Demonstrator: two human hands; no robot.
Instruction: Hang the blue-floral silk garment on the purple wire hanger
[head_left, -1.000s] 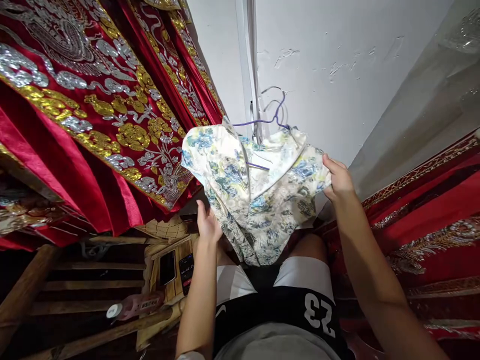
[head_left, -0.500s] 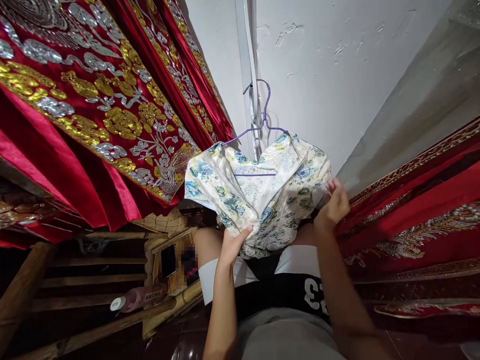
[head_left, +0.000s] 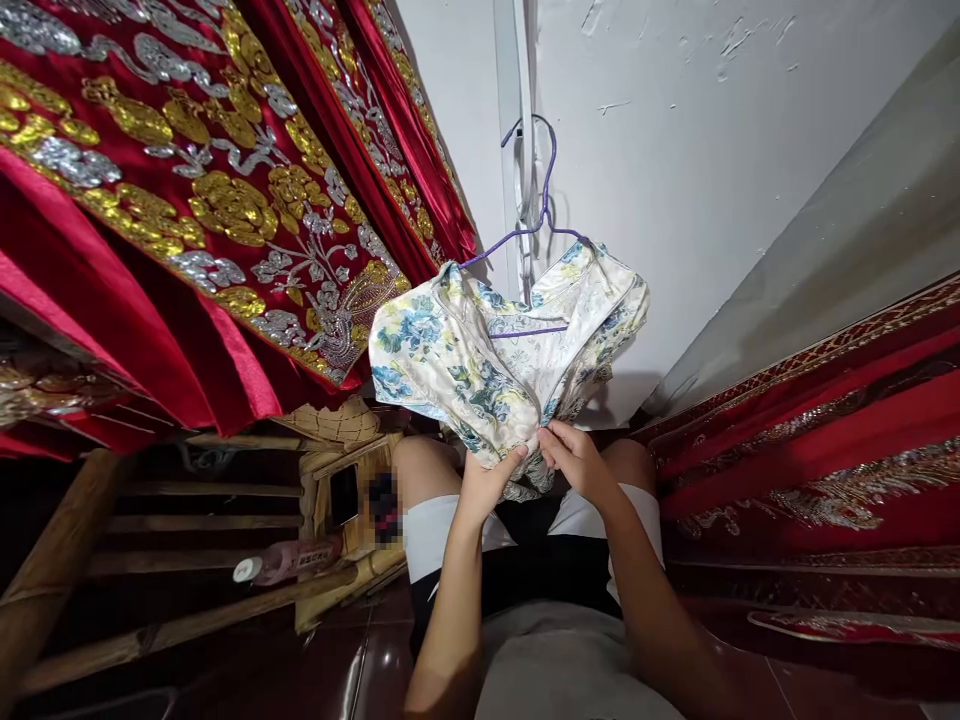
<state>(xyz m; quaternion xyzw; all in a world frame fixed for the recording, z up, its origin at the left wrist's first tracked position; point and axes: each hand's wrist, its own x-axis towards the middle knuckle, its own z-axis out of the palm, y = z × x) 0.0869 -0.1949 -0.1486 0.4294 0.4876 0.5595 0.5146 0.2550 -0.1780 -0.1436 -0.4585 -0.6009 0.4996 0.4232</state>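
Behind everything, a scuffed white wall (head_left: pixel 660 150) with a pale vertical strip (head_left: pixel 508 60) running down it. To the left, red drapery (head_left: pixel 232 210) thick with gold and silver sequined flowers; to the right, more red cloth (head_left: pixel 840 420) below a greyish panel (head_left: pixel 810 220). Between these, in front of the wall and just above the lap (head_left: pixel 525 575), a floral garment (head_left: pixel 487 390) on a purple hanger (head_left: pixel 548 180), hook up at the strip. Long axis running from the neckline, near the wall, down toward the body; front turned upward, V-neck pointing to the lap, shoulders spread sideways. Cream-white ground, printed with blue, green and yellow blooms; short sleeves, pale neckline edging, fairly smooth at the shoulders, bunched and crumpled lower down. Left hand (head_left: pixel 491 490) clamped on the front just under the V, thumb on top; right hand (head_left: pixel 574 460) close beside, fingertips pinched together on cloth at the V's point. Low at left, bamboo furniture (head_left: pixel 202 622) and a white-capped bottle (head_left: pixel 292 562).
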